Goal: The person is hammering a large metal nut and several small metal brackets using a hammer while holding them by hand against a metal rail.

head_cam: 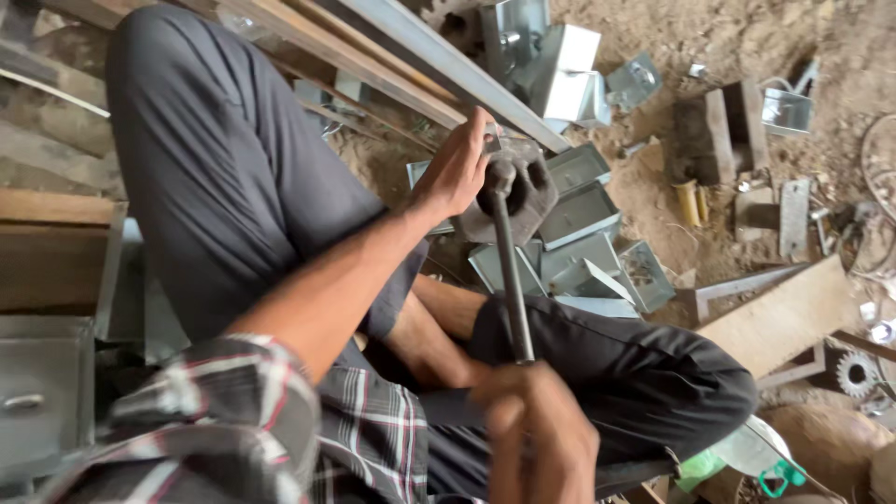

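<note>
My right hand [537,420] grips the lower end of a dark metal hammer handle [511,280] at the bottom centre. The hammer head [499,175] rests on a heavy dark metal block [532,191] set on the dirt floor between my legs. My left hand [455,168] is closed on a small grey sheet-metal piece [493,140] and holds it at the top of the block, just left of the hammer head. My legs in dark trousers lie on either side.
Several folded grey sheet-metal boxes [579,210] lie around the block. Long metal bars and wooden planks [411,56] run across the top. A wooden board [784,313], gears [854,373], brackets and scrap lie at the right. A grey metal cabinet [42,392] stands at the left.
</note>
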